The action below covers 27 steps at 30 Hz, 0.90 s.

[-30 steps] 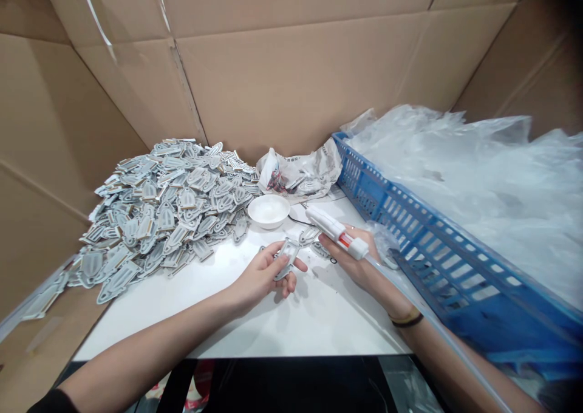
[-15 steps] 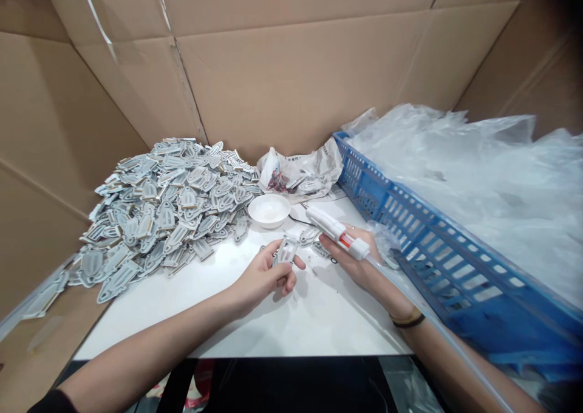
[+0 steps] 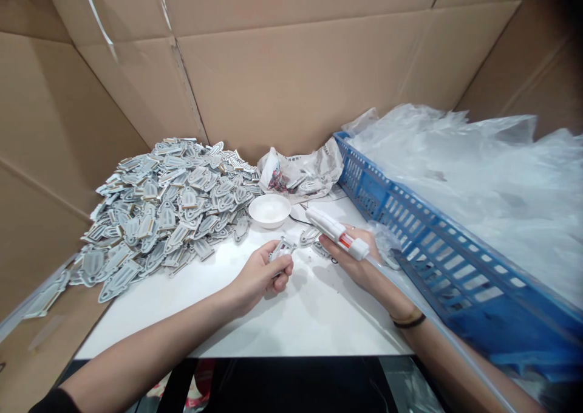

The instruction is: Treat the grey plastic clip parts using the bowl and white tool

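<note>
Between the thumb and fingers of my left hand is a small grey slotted piece, partly covered by the fingers. My right hand is wrapped round a white pen-like tool with an orange-red section; a clear tube runs from its rear end along the forearm. A few more grey pieces lie on the white table between the hands. Just behind them stands a white bowl. To the left rises a big heap of similar grey pieces.
A blue crate full of clear plastic bags fills the right side. Crumpled printed wrapping with pieces on it lies at the back. Cardboard walls enclose the table at the back and sides.
The fingers of my left hand have curled in more round the grey piece, which now sits lower and more tilted. My right hand and the tool look unmoved.
</note>
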Each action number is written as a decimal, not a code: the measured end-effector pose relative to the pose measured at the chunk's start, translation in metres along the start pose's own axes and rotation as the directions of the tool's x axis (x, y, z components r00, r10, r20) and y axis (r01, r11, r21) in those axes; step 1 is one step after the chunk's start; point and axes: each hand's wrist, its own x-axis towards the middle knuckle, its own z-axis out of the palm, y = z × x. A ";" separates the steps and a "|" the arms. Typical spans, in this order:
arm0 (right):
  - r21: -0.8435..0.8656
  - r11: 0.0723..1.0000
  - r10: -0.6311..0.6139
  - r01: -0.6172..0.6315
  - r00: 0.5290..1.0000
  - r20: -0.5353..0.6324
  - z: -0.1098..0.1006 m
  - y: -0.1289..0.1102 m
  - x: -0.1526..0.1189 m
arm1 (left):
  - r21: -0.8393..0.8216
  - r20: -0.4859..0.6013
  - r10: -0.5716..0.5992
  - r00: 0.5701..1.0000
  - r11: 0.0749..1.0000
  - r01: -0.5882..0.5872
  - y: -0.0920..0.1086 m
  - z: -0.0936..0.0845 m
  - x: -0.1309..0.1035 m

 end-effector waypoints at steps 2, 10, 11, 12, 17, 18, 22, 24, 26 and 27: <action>-0.012 1.000 0.001 -0.001 1.000 -0.001 0.000 0.001 0.000 | 0.010 -0.002 0.003 1.000 1.000 -0.003 -0.002 -0.001 0.001; -0.040 0.999 0.009 -0.009 1.000 0.006 0.000 0.000 0.002 | 0.027 -0.001 0.014 1.000 1.000 -0.014 -0.012 -0.005 0.002; -0.048 0.999 0.012 -0.012 1.000 0.006 0.000 0.000 0.001 | 0.033 -0.007 0.017 1.000 0.999 -0.016 -0.013 -0.006 0.003; -0.055 0.998 0.014 -0.014 1.000 0.009 0.000 0.000 0.001 | 0.036 -0.013 0.017 1.000 0.999 -0.016 -0.013 -0.006 0.003; -0.056 0.998 0.030 -0.029 0.999 0.014 0.001 0.000 0.001 | -0.062 -0.062 -0.008 0.998 0.998 0.004 -0.010 -0.002 0.002; -0.053 0.998 0.035 -0.034 0.999 0.015 0.001 0.000 0.001 | -0.102 -0.070 -0.020 0.997 0.995 0.013 -0.008 0.000 0.001; -0.034 0.999 0.042 -0.041 0.999 0.019 0.000 0.000 0.002 | -0.242 -0.053 -0.071 0.996 0.969 0.056 -0.003 0.004 -0.001; -0.018 0.999 0.041 -0.041 0.999 0.018 0.000 0.000 0.002 | -0.286 -0.031 -0.067 0.997 0.957 0.056 -0.003 0.003 -0.001; 0.001 0.999 0.051 -0.051 0.999 0.020 0.000 -0.001 0.001 | -0.308 -0.017 -0.050 0.999 0.950 0.042 -0.006 0.000 -0.001; 0.009 0.998 0.061 -0.061 0.998 0.022 0.000 -0.002 0.001 | -0.304 -0.010 -0.043 0.999 0.952 0.038 -0.007 -0.001 -0.001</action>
